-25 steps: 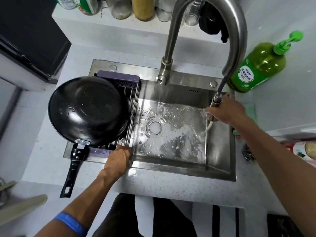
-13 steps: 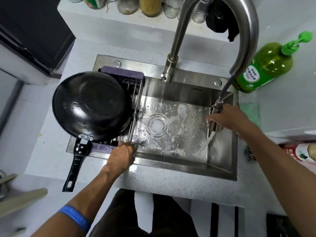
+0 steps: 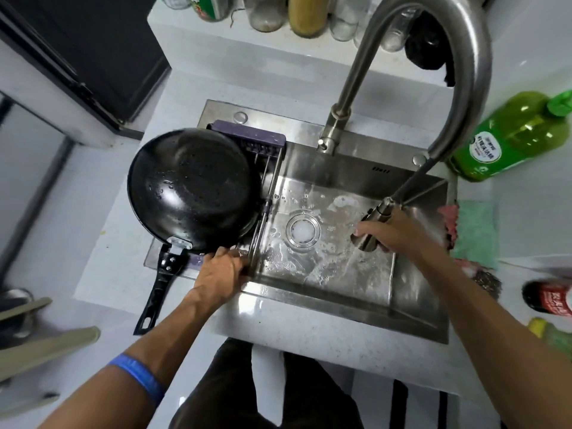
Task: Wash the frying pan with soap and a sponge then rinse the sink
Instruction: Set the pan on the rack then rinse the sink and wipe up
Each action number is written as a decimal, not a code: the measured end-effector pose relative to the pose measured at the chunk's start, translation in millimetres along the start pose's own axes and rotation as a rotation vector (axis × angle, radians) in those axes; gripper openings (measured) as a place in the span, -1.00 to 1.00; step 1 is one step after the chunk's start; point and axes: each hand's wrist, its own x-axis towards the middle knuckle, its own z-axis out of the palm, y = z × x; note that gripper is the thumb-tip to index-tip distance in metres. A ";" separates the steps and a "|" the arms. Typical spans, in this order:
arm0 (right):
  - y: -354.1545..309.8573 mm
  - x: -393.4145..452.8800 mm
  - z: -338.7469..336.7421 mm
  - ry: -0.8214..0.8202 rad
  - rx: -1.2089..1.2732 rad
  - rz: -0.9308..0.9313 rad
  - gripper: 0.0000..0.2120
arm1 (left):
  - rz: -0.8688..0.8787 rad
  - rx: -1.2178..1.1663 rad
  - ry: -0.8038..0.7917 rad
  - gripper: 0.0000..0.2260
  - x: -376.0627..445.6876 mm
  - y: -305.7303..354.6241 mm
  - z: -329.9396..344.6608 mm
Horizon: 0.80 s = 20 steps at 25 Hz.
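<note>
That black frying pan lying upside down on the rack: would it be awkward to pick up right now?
Probably slippery: water beads dot the frying pan. It likely feels handle-heavy, since its long handle juts past the rack over the counter. It looks rigid, so it should not flex.

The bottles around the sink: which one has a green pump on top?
The large green bottle on the counter right of the faucet. Only it has a pump; the red-labelled bottle has none.

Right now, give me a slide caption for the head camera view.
Right hand aims the pull-out steel sprayer into the foamy steel sink; black frying pan drains upside down.
</note>
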 end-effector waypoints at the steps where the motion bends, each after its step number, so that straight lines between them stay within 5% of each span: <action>1: -6.0 -1.5 9.2 -0.009 0.026 -0.016 -0.79 | 0.004 -0.023 -0.006 -0.80 -2.4 -4.9 -2.3; 7: -31.5 -0.7 49.2 0.007 0.095 -0.087 -0.87 | -0.035 0.018 0.003 -0.75 -9.5 -12.4 -2.7; 13: -32.7 13.7 55.4 0.258 0.091 -0.100 -0.83 | -0.045 -0.063 -0.015 -0.77 -5.3 -19.0 2.7; 20: -36.0 20.5 51.8 0.268 0.084 -0.121 -0.83 | -0.067 -0.171 0.004 -0.72 -3.2 -18.6 2.2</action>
